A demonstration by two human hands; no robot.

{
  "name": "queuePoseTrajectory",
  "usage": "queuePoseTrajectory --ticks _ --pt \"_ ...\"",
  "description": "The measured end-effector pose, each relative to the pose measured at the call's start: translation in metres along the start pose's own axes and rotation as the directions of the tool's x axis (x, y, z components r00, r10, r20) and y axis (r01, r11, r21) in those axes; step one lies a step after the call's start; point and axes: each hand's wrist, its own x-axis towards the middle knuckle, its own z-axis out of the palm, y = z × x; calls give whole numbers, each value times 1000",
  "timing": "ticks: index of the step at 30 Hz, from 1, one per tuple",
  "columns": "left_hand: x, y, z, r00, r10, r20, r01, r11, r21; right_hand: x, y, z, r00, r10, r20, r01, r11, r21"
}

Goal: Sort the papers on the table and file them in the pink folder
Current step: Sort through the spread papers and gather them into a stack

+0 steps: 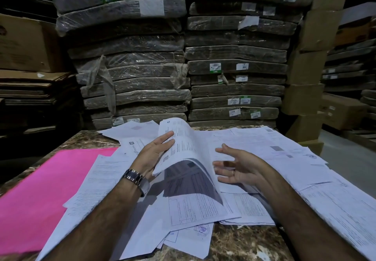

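Note:
Several white printed papers [274, 155] lie scattered and overlapping across the marble table [244, 242]. The pink folder [40, 189] lies flat at the left, partly covered by sheets. My left hand [156, 155], with a metal watch on the wrist, holds a lifted, curled sheet [183, 144] at the table's middle; its fingers lie straight along the sheet's outer side and the thumb is hidden behind its lower edge. My right hand [238, 167] hovers just right of that sheet with fingers spread, holding nothing.
Tall stacks of plastic-wrapped bundles [183, 67] stand right behind the table. Cardboard boxes [311, 67] are piled at the right, and flattened cardboard [30, 86] at the left. Papers overhang the table's right edge.

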Motion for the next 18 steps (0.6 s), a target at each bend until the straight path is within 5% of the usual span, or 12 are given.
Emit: queuePoseTrajectory --ticks 10,18 --pt "-9 18 -1 999 43 21 -37 978 -204 -1 6 30 967 -32 252 -9 987 159" --pt "-35 47 -32 995 97 -7 -98 994 -48 3 16 76 947 -174 268 65 926 373"
